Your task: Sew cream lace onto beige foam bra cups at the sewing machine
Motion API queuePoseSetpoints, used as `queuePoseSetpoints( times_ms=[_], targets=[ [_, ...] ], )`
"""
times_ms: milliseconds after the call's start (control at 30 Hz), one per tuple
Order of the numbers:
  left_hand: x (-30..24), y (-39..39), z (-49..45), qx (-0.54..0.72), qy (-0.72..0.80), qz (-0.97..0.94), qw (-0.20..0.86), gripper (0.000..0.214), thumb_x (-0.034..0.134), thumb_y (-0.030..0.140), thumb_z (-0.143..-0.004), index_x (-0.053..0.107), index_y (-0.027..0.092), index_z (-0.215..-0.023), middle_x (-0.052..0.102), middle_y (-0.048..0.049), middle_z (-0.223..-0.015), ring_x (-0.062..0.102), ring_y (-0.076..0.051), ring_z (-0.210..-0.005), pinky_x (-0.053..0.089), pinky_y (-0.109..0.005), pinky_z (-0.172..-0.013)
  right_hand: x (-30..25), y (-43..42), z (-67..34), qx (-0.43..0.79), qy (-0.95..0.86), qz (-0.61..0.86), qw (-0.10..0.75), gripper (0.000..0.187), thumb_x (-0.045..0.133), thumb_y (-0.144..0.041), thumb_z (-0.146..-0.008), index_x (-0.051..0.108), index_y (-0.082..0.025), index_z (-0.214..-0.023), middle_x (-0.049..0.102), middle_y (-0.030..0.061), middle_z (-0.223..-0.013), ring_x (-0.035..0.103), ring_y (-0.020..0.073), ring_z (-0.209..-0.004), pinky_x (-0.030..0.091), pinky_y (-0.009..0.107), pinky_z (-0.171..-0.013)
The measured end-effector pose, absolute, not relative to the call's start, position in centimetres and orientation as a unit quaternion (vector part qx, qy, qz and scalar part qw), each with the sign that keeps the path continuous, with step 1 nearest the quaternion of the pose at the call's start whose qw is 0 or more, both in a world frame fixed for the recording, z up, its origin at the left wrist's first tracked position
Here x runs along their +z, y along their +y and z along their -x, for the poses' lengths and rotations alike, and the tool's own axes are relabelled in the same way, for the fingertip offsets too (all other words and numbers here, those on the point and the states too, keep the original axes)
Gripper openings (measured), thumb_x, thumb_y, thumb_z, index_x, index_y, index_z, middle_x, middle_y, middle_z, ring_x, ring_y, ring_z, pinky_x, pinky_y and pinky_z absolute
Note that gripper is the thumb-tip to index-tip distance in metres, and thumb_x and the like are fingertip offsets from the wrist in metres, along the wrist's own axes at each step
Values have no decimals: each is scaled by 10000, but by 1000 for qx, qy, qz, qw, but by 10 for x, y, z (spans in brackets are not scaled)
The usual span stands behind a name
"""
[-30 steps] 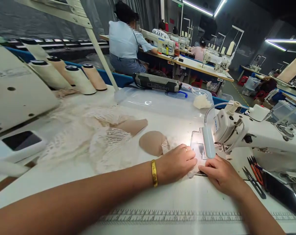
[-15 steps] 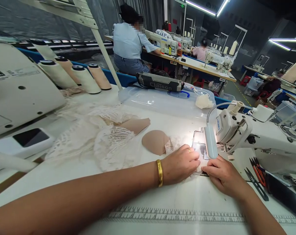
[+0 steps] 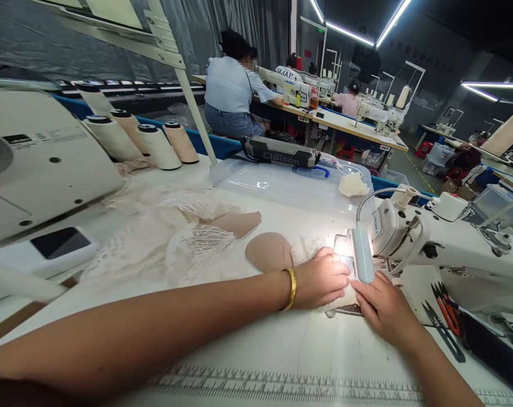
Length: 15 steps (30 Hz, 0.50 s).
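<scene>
Lace piece (image 3: 309,249) lies right of frame centre at the sewing machine (image 3: 430,243), pinned under flat, unclenched grips of left hand (image 3: 324,280) and right hand (image 3: 381,305), where a sudden feed might drag fingers into the needle.

your left hand (image 3: 322,280) lies palm down on a pale lace piece (image 3: 309,249), beside the needle area of the white sewing machine (image 3: 451,249), under its small lamp (image 3: 361,257). your right hand (image 3: 381,305) presses the same piece flat from the near side, fingertips close to the left hand's. a tan foam cup (image 3: 269,251) sits just left of your left hand. a heap of lace (image 3: 167,237) spreads further left on the table (image 3: 282,345), and black snips (image 3: 445,330) lie to the right.
</scene>
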<state>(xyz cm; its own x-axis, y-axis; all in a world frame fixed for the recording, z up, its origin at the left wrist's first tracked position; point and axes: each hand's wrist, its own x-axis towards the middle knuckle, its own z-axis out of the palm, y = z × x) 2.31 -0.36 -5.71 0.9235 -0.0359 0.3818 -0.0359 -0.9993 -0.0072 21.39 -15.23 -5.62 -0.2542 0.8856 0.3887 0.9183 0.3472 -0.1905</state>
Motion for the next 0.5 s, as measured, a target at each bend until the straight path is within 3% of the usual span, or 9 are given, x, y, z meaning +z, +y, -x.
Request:
queuePoseSetpoints(
  times_ms=[300, 500],
  targets=[
    [-59, 15, -35, -215, 54, 973, -61, 143, 556, 234, -952, 673, 207, -873, 716, -34, -984, 603, -205, -925, 335, -432, -1003, -62, -151, -218, -56, -764, 610, 202, 263, 448, -198, -985, 657, -257, -1133, 674, 83, -1026, 627, 203, -844, 471, 272, -593],
    [-57, 15, -35, -216, 46, 974, -57, 158, 564, 267, -970, 688, 207, -892, 729, -47, -1019, 612, -216, -979, 338, -415, -1025, -62, -152, -218, -82, -780, 588, 197, 271, 471, -164, -969, 654, -251, -1149, 672, 92, -994, 620, 214, -833, 464, 286, -602]
  ],
)
